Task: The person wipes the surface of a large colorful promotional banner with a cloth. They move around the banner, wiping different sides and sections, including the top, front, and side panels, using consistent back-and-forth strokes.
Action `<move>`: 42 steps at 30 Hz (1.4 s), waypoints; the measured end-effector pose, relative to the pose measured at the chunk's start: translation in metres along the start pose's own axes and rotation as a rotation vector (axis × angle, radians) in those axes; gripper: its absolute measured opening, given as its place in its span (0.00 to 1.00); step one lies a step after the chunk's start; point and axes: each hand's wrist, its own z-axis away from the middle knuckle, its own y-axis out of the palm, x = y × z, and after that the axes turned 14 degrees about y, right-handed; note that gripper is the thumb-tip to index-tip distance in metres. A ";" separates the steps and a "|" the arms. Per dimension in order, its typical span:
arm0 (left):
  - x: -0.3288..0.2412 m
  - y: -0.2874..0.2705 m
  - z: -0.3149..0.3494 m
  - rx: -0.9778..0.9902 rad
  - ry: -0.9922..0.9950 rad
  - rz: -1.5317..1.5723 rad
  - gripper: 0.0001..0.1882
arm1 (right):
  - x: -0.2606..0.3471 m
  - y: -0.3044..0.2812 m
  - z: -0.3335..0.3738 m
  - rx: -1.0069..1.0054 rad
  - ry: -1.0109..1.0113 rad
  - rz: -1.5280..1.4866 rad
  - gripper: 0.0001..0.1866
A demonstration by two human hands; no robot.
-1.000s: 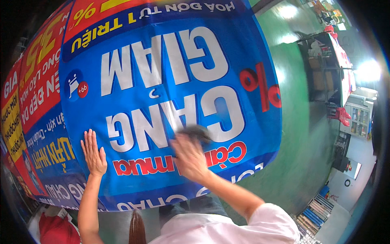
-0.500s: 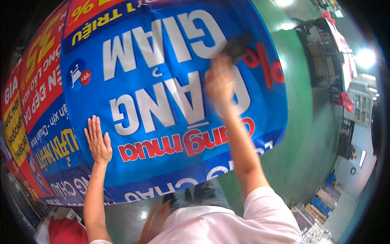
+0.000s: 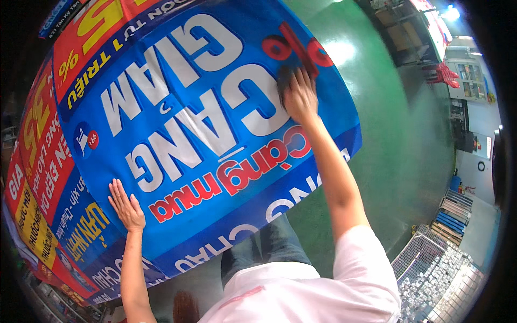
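Note:
A large blue banner (image 3: pixel 116 161) with big white and red lettering, upside down to me, spreads out before me. My left hand (image 3: pixel 127 208) lies flat on its left part, fingers stretched out and empty. Toward the right edge, beside a red percent sign (image 3: pixel 291 48), my right hand (image 3: pixel 301 96) presses on the banner. A dark, blurred thing (image 3: pixel 283 83) shows at its fingers, held against the surface; its kind cannot be made out. Light creases run across the white letters.
Another printed section in red, yellow and blue (image 3: pixel 40 177) adjoins at the left. Beyond the right edge lies a shiny green floor (image 3: pixel 388 118). A wire rack with small items (image 3: pixel 425 264) stands at the lower right, and a red thing (image 3: pixel 442 75) at the far right.
My right hand has come back toward me over the banner, with the dark thing still in it. The left hand stays flat on the banner. The whole view has turned somewhat.

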 end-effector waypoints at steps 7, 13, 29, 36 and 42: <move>-0.002 0.003 -0.001 -0.029 0.013 0.036 0.29 | -0.038 0.021 0.006 -0.075 0.062 -0.055 0.25; 0.002 0.006 0.001 -0.045 0.051 -0.001 0.29 | -0.079 -0.056 0.168 -0.165 0.412 0.164 0.25; 0.002 0.011 0.005 -0.068 0.030 0.012 0.30 | 0.076 0.034 0.086 -0.181 -0.066 -0.221 0.29; 0.002 0.011 0.004 -0.076 0.037 0.000 0.29 | 0.221 0.035 0.070 -0.172 -0.153 -0.119 0.23; 0.010 0.014 0.003 -0.080 0.037 0.077 0.28 | 0.234 -0.030 0.268 0.433 -0.361 -0.561 0.28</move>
